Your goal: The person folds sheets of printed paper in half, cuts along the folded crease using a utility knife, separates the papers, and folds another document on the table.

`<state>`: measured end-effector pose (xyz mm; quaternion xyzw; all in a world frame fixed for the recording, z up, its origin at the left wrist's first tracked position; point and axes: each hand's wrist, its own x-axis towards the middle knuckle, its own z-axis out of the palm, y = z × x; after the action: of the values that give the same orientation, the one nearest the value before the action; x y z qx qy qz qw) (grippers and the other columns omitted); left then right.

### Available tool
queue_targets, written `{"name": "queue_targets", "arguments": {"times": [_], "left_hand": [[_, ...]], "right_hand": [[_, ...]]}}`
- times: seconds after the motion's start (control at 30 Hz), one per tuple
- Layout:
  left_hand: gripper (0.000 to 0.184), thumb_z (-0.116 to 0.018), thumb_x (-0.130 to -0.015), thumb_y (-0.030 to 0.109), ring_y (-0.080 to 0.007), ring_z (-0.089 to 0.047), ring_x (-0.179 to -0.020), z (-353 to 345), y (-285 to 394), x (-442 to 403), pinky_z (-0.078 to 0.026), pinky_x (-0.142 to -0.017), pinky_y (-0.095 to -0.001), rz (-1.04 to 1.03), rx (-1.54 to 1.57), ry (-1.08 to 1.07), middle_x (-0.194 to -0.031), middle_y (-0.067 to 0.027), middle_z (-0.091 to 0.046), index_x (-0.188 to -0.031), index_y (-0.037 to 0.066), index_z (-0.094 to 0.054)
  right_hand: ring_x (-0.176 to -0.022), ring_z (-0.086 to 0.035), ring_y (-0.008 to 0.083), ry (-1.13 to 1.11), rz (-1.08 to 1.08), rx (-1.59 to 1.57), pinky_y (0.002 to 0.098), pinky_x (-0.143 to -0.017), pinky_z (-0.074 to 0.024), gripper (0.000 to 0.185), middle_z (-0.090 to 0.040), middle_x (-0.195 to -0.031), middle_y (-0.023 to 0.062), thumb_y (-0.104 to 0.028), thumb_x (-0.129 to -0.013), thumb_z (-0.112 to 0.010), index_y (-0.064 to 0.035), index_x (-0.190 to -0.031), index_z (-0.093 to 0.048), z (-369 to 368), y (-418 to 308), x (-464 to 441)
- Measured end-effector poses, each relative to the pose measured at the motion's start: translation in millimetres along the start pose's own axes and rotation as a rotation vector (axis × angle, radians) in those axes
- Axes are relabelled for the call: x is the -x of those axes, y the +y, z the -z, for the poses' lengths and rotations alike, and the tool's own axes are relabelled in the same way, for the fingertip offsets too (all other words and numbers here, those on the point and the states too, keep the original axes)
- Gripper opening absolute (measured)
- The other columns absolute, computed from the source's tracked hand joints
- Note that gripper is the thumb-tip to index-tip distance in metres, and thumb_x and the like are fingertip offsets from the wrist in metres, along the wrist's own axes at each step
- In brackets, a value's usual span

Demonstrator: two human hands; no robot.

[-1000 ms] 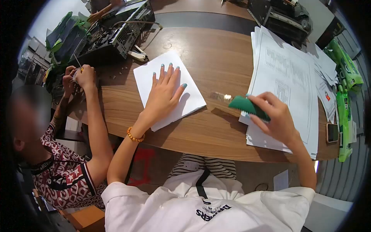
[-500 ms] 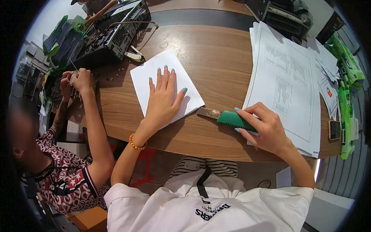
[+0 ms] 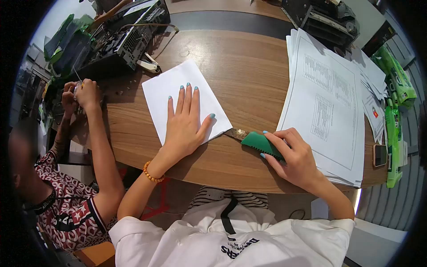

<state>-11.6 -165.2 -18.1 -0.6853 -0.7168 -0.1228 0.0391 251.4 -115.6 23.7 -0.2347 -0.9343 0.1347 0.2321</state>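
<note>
A folded-looking white sheet of paper [image 3: 158,95] lies aslant on the wooden table. My left hand [image 3: 184,127] rests flat on it, fingers spread, pressing it to the tabletop. In my right hand [image 3: 296,158] is a knife [image 3: 262,144] with a green handle and a worn, rust-spotted blade. Its handle sits between my thumb and fingers. The blade points left and meets the paper's lower right corner; whether the tip is under the paper or between its layers I cannot tell.
Printed sheets [image 3: 322,102] are stacked on the right, with a phone [image 3: 380,155] and green packets [image 3: 393,133] beyond. An opened computer case [image 3: 129,44] and a white stapler-like tool [image 3: 149,66] stand back left. A co-worker's hands [image 3: 86,94] hold something small at left.
My right hand has brought the knife slightly left and down, so its blade now meets the paper's corner. My left hand stays flat on the paper. The whole view has shifted a little.
</note>
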Motion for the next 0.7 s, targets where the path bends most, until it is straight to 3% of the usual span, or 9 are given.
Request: {"name": "queue_targets", "arguments": {"times": [0.57,0.7], "left_hand": [[0.059,-0.036,-0.09,0.03,-0.0349,-0.014,-0.133,-0.3,5.0,0.9,-0.007,-0.106,-0.0486,0.005,-0.032,-0.022,-0.139,-0.0255,-0.02,-0.133,-0.008,-0.021],[0.06,-0.039,-0.088,0.031,-0.0382,-0.021,-0.13,-2.3,5.4,0.7,-0.011,-0.104,-0.0523,-0.026,-0.027,0.037,-0.136,-0.0286,-0.026,-0.13,-0.01,-0.027]], "right_hand": [[-0.073,-0.047,0.0245,-0.037,-0.043,-0.034,0.0339,-0.064,-0.0402,0.042,-0.049,-0.079,0.0117,-0.007,-0.068,-0.068,0.0021,-0.108,-0.056,5.6,10.1,2.0],[-0.073,-0.047,0.0245,-0.011,-0.023,-0.064,0.0343,-0.065,-0.0403,0.043,-0.048,-0.08,0.0118,-0.007,-0.068,-0.068,0.002,-0.108,-0.056,-0.2,13.4,-6.5]]}}
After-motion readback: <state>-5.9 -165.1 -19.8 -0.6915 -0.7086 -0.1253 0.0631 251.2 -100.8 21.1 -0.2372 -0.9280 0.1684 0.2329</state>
